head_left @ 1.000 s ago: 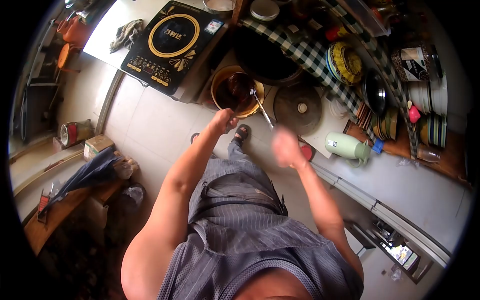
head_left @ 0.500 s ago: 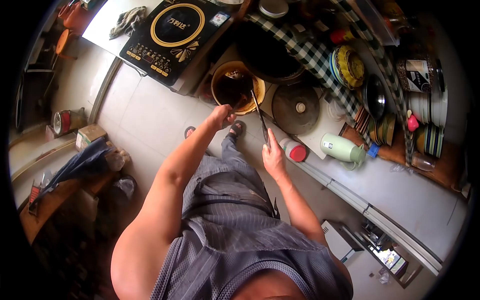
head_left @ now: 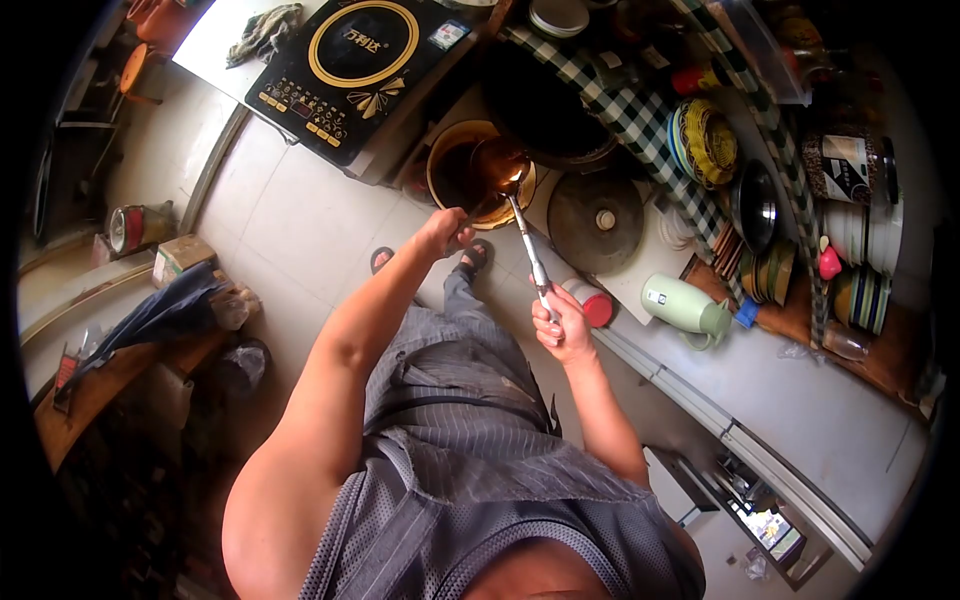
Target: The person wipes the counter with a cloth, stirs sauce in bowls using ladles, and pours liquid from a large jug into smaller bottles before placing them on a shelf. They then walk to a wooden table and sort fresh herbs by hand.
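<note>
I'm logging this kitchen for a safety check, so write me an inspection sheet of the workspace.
Surface: white worktop bearing a flat black induction hob.
Job's things: round yellowish pot, dark inside; long-handled metal ladle, bowl over the pot.
Clutter: crumpled grey-green cloth beside the hob; pale green jug near stacked dishes.
Hands: left hand grips a thin dark handle at the pot, far end unclear; right hand holds the ladle.
Cables: nothing seen for certain.
Surroundings: pale tiled floor, sandalled feet near the pot.
</note>
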The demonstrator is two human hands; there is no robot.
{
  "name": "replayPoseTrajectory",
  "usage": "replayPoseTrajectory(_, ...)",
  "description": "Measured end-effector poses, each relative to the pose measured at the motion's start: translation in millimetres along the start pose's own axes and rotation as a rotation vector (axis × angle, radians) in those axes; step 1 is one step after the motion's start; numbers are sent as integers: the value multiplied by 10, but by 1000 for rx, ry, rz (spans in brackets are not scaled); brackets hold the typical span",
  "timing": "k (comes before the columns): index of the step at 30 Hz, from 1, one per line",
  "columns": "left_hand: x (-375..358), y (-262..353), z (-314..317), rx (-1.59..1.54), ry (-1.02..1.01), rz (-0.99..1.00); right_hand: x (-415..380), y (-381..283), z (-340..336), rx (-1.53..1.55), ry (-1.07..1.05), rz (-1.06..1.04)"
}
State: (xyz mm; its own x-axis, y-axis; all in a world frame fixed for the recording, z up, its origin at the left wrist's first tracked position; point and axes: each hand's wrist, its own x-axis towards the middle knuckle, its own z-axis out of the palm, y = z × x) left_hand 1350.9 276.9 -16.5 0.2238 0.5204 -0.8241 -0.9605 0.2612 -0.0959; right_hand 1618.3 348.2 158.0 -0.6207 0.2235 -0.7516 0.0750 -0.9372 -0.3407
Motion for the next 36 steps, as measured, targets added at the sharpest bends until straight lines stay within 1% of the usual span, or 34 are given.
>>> replayPoseTrajectory(1, 1, -3, 3, 1, 0, -2, -24, -49, -24, 126, -84, 71)
replayPoseTrajectory(2, 2, -7, 7, 2, 3, -3, -41, -72, -47, 189, -144, 75)
replayPoseTrajectory(3, -1, -13, 7, 17, 15, 18, -52, -101, -63, 191, -145, 76)
replayPoseTrajectory(5, -8, -24, 8, 32, 28, 39, -73, -169, -87, 392, -304, 94)
replayPoseTrajectory(7, -5, -33, -7, 50, 18, 50, -56, -307, -55, 425, -337, 86)
replayPoseTrajectory(9, -38, -48, 23, 43, 38, 70, 23, -494, -49, 366, -321, 37)
replayPoseTrajectory(11, -76, -59, 57, 36, 60, 90, 232, -698, -161, 192, -249, -26)
replayPoseTrajectory(13, -88, -61, 67, 32, 83, 105, 416, -916, -60, -25, -84, -122)
replayPoseTrajectory(15, -92, -60, 86, 32, 85, 85, 708, -1097, -59, -200, 18, -213)
replayPoseTrajectory(16, -92, -59, 91, 34, 81, 64, 865, -1163, -26, -331, 96, -294)
replayPoseTrajectory(17, -78, -62, 78, 33, 85, 67, 1153, -1289, -237, -616, 93, -314)
replayPoseTrajectory(18, -49, -76, 51, 34, 79, 66, 1430, -1337, -433, -1206, 160, -709)
replayPoseTrajectory(19, -32, -84, 40, 35, 71, 66, 1619, -1380, -497, -1508, 163, -893)
replayPoseTrajectory(20, -41, -88, 64, 19, 88, 67, 1805, -1424, -555, -1789, 222, -1113)
replayPoseTrajectory(22, -51, -104, 80, 12, 99, 69, 2011, -1478, -497, -1485, 412, -1206)
replayPoseTrajectory(23, -54, -104, 92, 6, 106, 72, 2063, -1542, -493, -1483, 410, -1207)
replayPoseTrajectory(25, -82, -102, 122, 15, 126, 81, 2001, -1711, -320, -1911, 488, -933)
replayPoseTrajectory(26, -80, -97, 110, 12, 102, 67, 1941, -1761, -188, -2038, 534, -776)
replayPoseTrajectory(27, -82, -94, 105, 10, 77, 53, 1947, -1802, -160, -2037, 534, -775)
replayPoseTrajectory(29, -81, -103, 111, 17, 97, 74, 2000, -1909, -127, -2207, 552, -609)
replayPoseTrajectory(33, -106, -100, 158, 19, 123, 100, 1980, -2007, -131, -2259, 585, -560)
replayPoseTrajectory(36, -115, -104, 166, 15, 121, 110, 1897, -2024, -143, -2288, 570, -538)
